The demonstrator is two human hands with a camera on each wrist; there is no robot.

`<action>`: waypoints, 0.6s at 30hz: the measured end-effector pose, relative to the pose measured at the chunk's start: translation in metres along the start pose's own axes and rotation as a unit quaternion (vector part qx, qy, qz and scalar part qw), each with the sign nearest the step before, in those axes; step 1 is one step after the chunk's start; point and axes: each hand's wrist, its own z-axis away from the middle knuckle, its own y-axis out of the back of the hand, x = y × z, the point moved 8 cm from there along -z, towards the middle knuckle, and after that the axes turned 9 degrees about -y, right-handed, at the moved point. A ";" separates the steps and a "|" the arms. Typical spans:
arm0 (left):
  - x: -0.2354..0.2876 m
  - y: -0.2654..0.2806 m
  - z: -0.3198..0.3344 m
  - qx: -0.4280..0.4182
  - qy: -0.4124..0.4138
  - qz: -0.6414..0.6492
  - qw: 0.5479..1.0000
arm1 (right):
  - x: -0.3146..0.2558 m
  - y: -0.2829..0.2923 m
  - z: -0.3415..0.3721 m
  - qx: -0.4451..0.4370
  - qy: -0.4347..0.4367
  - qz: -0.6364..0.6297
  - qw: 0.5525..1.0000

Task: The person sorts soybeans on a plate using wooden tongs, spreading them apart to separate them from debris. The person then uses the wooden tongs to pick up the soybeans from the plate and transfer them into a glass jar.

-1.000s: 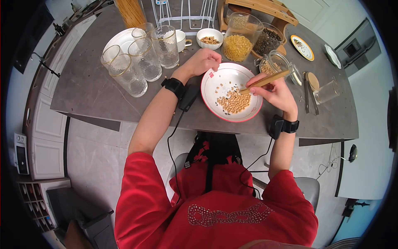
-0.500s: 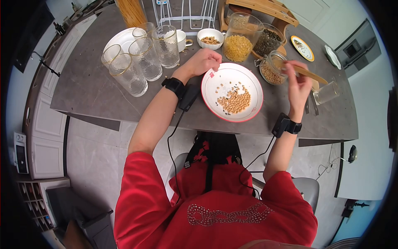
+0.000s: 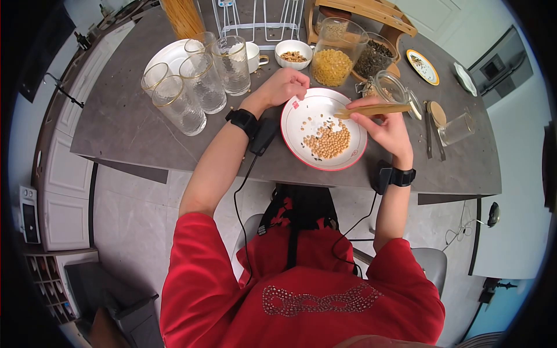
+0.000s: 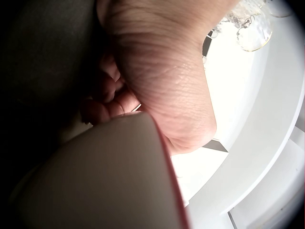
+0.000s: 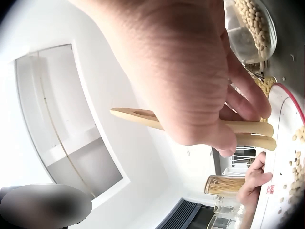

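A white plate point(image 3: 297, 124) with a red rim holds a heap of pale round beans point(image 3: 328, 142) and scattered dark bits. At its upper left rim, my left hand point(image 3: 284, 88) grips the edge with curled fingers point(image 4: 126, 101). My right hand point(image 3: 387, 129) holds wooden tongs point(image 3: 380, 109) between thumb and fingers. The tong tips hang over the plate's upper right part, slightly apart in the right wrist view, with no bean visible between them. Behind the right hand stands an open glass clip jar point(image 3: 392, 86), partly hidden, with the same pale beans inside.
Several gold-rimmed glasses point(image 3: 203, 81) stand left of the plate. Behind it are a bowl of nuts point(image 3: 294, 55), a container of yellow pasta point(image 3: 332, 66) and a jar of dark seeds point(image 3: 374, 57). Metal tongs point(image 3: 432, 136) and a small glass jar point(image 3: 458, 129) lie at right.
My right hand moved the wooden tongs from the plate rightward to the bean jar, then back over the plate. My left hand stayed at the rim.
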 end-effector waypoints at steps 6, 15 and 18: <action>0.001 0.000 0.000 0.005 0.003 -0.002 1.000 | -0.004 -0.005 -0.002 -0.031 -0.023 0.058 0.998; -0.002 0.001 0.000 0.002 0.002 0.009 1.000 | 0.013 0.086 0.023 0.410 0.083 -0.161 0.894; -0.003 0.000 -0.001 0.002 0.001 0.013 1.000 | 0.020 0.087 0.022 0.388 0.056 -0.209 0.896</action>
